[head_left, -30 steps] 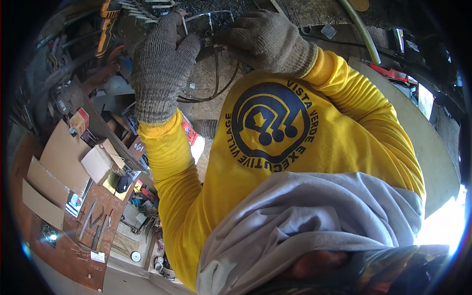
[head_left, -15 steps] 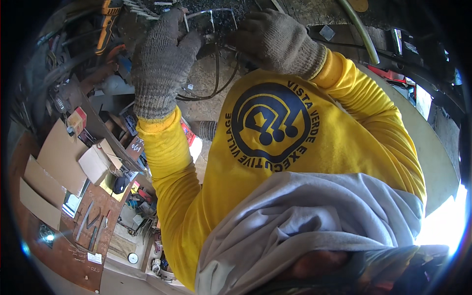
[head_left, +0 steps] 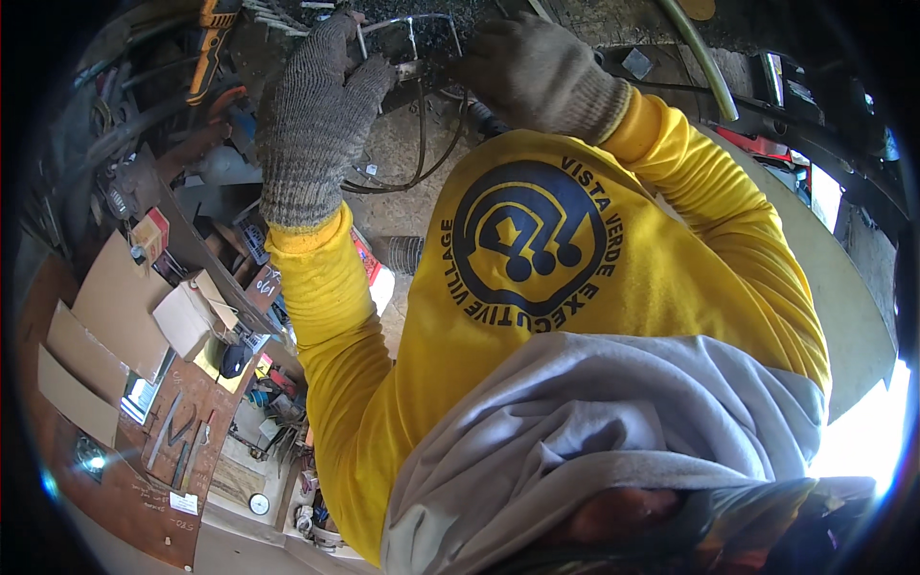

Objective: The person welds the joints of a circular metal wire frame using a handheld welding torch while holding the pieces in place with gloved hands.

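Note:
Both my hands wear grey knitted gloves and work close together at the top of the view. My left hand (head_left: pixel 321 125) curls at a bent thin metal rod (head_left: pixel 388 24), its forefinger tip at the rod's left end. The thumb lies apart from the forefinger, beside a small flat metal piece (head_left: pixel 408 70). My right hand (head_left: pixel 537 77) is closed at the rod's right side, its fingertips turned away, so what it grips is hidden. Below the hands, a dark cable (head_left: pixel 422 144) hangs in a loop.
An orange-and-black power tool (head_left: pixel 211 48) lies at the upper left, near several thin rods (head_left: pixel 273 14). Cardboard pieces (head_left: pixel 120 297), a small box (head_left: pixel 187 316) and hand tools (head_left: pixel 177 436) occupy the brown board at left. A pale greenish tube (head_left: pixel 700 57) projects at upper right.
My right hand has shifted slightly left and up. The small flat metal piece beside my left thumb shows more plainly. My left hand has barely moved.

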`<state>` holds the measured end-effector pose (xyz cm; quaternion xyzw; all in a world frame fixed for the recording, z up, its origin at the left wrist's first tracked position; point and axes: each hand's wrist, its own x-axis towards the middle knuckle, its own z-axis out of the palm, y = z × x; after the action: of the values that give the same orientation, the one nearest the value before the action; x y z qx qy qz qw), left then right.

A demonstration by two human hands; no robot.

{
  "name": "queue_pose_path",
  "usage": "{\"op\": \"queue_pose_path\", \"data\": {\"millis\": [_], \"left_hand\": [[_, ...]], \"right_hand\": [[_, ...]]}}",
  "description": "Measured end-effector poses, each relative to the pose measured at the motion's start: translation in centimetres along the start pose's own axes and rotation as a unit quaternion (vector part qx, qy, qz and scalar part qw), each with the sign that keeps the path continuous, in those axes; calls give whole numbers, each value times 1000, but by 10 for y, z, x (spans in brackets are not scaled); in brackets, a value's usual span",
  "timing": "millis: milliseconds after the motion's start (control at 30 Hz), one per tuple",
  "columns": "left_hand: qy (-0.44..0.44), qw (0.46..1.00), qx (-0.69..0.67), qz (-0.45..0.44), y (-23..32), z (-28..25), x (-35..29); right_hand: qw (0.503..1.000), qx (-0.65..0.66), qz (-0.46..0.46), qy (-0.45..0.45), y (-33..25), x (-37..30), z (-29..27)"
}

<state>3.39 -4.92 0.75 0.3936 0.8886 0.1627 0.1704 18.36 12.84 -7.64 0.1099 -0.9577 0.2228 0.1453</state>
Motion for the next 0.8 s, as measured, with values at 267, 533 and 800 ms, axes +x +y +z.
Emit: {"op": "queue_pose_path", "data": {"millis": [267, 533, 800], "left_hand": [[-30, 999, -5, 19, 9, -2, -16], [-1, 998, 32, 53, -5, 3, -14], [-20, 999, -37, 15, 2, 2, -16]], "right_hand": [[993, 89, 62, 45, 1, -28, 3], [991, 117, 53, 39, -8, -25, 10], [997, 30, -8, 71, -17, -13, 6]]}}
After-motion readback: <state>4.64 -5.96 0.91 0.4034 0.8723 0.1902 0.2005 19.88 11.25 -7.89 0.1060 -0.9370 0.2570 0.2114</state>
